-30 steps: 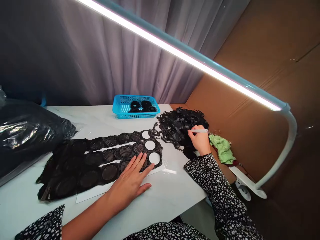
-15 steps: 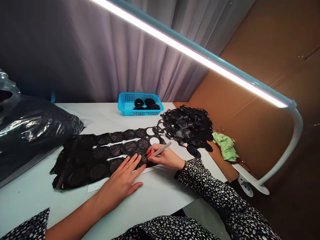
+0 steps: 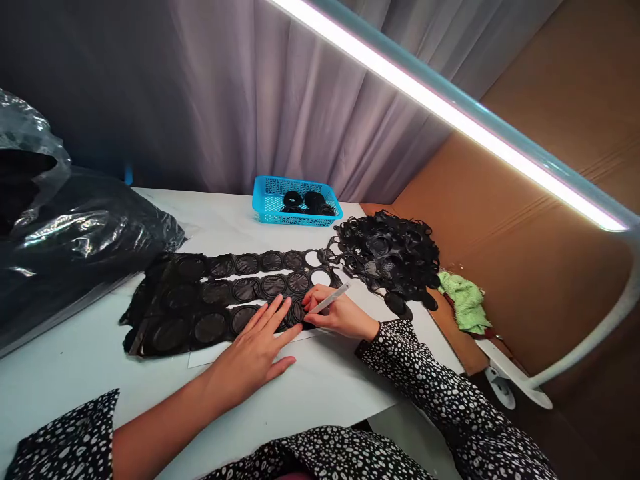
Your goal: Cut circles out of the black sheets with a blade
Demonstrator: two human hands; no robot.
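Observation:
A black sheet [image 3: 170,297] marked with rows of round outlines lies across the table, split into strips toward the right. My left hand [image 3: 253,350] rests flat on its nearest strip, fingers spread. Just right of those fingertips, my right hand [image 3: 340,313] grips a slim pale pen-like tool [image 3: 330,299], its upper end slanting up to the right. The tool's tip is hidden by my fingers at a circle on the near strip. White round gaps [image 3: 321,277] show at the right ends of the other strips. Under the near edge, part of a white sheet [image 3: 200,358] shows.
A heap of black rings and scraps [image 3: 387,253] lies to the right. Behind stands a blue basket [image 3: 265,215] with black discs. A plastic bag [image 3: 90,233] bulges at left. A green cloth [image 3: 464,301] and a clamped lamp [image 3: 590,347] are at right.
The camera view has shifted, so the scene sits slightly right. Both hands keep nearly the same places on the black sheet, and the right still holds the pen-like tool.

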